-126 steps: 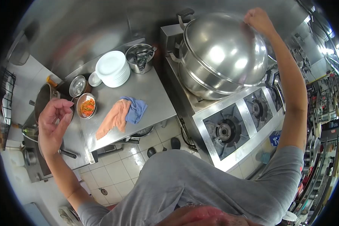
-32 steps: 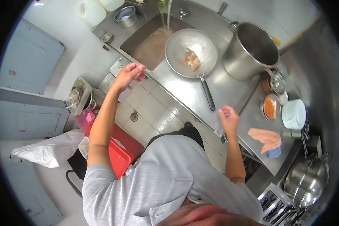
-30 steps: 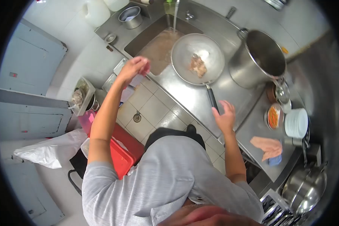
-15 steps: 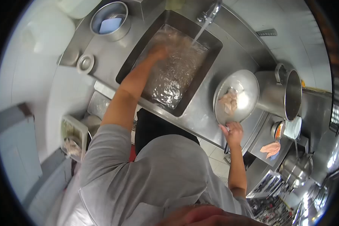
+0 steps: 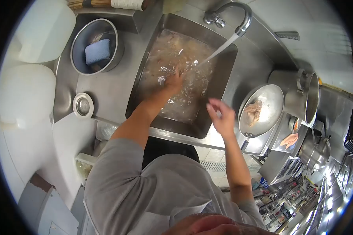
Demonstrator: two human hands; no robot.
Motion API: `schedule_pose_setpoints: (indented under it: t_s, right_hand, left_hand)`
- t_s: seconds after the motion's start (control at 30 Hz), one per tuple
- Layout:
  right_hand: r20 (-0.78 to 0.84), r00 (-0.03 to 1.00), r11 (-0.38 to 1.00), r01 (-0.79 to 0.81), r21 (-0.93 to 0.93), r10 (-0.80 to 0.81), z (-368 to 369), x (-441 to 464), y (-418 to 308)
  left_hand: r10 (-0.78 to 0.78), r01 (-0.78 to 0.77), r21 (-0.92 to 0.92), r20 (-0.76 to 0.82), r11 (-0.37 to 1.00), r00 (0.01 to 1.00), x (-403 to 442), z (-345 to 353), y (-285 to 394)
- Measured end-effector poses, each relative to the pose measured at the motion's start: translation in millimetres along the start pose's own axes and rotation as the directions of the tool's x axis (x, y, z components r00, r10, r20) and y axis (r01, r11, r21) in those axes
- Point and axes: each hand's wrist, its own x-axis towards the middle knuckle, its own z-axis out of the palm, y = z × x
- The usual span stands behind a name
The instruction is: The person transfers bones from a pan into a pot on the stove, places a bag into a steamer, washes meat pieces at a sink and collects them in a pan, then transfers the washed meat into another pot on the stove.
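My left hand (image 5: 174,81) is in the murky water of the sink (image 5: 230,72), its fingers blurred by ripples, so what it holds, if anything, cannot be made out. Over the sink's right edge hovers my right hand (image 5: 222,117), open and holding nothing, thumb and fingers apart. Water runs from the curved faucet (image 5: 247,19) into the basin. To the right of my right hand, a wide metal pan (image 5: 267,115) with a piece of pale brown food (image 5: 253,112) rests on the counter.
A metal pot (image 5: 76,58) with a blue sponge (image 5: 97,51) and a small round metal dish (image 5: 83,105) stand left of the sink. White jugs (image 5: 25,94) are at the far left. A tall stockpot (image 5: 292,92) and an orange cloth (image 5: 289,140) lie beyond the pan.
My right hand has let go of the pan and moved left toward the sink. My left hand is still in the water. The view has moved closer to the sink.
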Motion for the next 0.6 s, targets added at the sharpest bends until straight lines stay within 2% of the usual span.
schedule_pose_setpoints:
  t_s: [0.03,0.07,0.1,0.13,0.17,0.2,0.27,0.3,0.37,0.4,0.47,0.5,0.6]
  right_hand:
    - [-0.017,0.996,0.985,-0.082,0.152,0.086,24.9,30.3,14.8]
    - [-0.01,0.992,0.97,-0.117,0.214,0.122,43.4,67.0,27.9]
    - [0.028,0.966,0.839,-0.238,0.49,0.258,61.1,102.4,34.5]
    - [0.107,0.924,0.618,-0.329,0.714,0.368,75.7,132.1,37.3]
    - [0.196,0.905,0.496,-0.376,0.783,0.377,81.9,154.3,33.0]
    - [0.284,0.884,0.362,-0.42,0.832,0.372,83.5,170.2,26.3]
    - [0.504,0.831,0.309,-0.556,0.772,0.236,79.9,183.6,20.4]
    - [0.602,0.782,0.293,-0.62,0.728,0.16,78.6,188.3,20.1]
    - [0.487,0.827,0.454,-0.562,0.692,0.282,86.9,193.9,36.9]
    - [0.418,0.846,0.53,-0.534,0.659,0.332,91.0,194.8,47.2]
    - [0.425,0.822,0.471,-0.567,0.676,0.38,89.9,188.8,53.2]
    - [0.428,0.809,0.439,-0.581,0.685,0.402,90.0,186.3,56.1]
    - [0.418,0.785,0.742,-0.596,0.306,0.458,106.6,182.9,91.4]
  left_hand:
    - [-0.014,0.014,-0.054,0.011,0.998,1.0,16.6,31.0,-20.0]
    - [-0.008,0.007,-0.049,-0.027,0.999,1.0,21.4,47.8,-32.2]
    - [-0.003,0.0,-0.044,-0.065,0.999,0.998,25.6,63.8,-43.9]
    - [0.024,-0.022,0.018,-0.154,1.0,0.988,19.3,74.6,-50.8]
    - [0.057,-0.038,0.082,-0.243,0.996,0.968,16.8,79.8,-55.1]
    - [0.091,-0.068,0.13,-0.187,0.989,0.978,15.3,70.3,-52.3]
    - [0.152,-0.135,0.215,-0.064,0.967,0.986,8.6,45.9,-41.6]
    - [0.086,-0.077,0.182,-0.041,0.98,0.995,9.3,45.9,-42.7]
    - [-0.046,0.045,0.115,0.01,0.992,0.999,21.0,52.3,-47.8]
    - [-0.049,0.046,0.031,0.102,0.998,0.994,33.9,45.7,-49.3]
    - [-0.028,0.068,-0.131,0.284,0.989,0.958,53.6,13.4,-44.1]
    - [-0.099,0.357,-0.661,0.395,0.659,0.913,53.2,4.9,-42.4]
    - [0.08,0.205,-0.957,0.225,0.207,0.971,26.8,-57.1,-34.8]
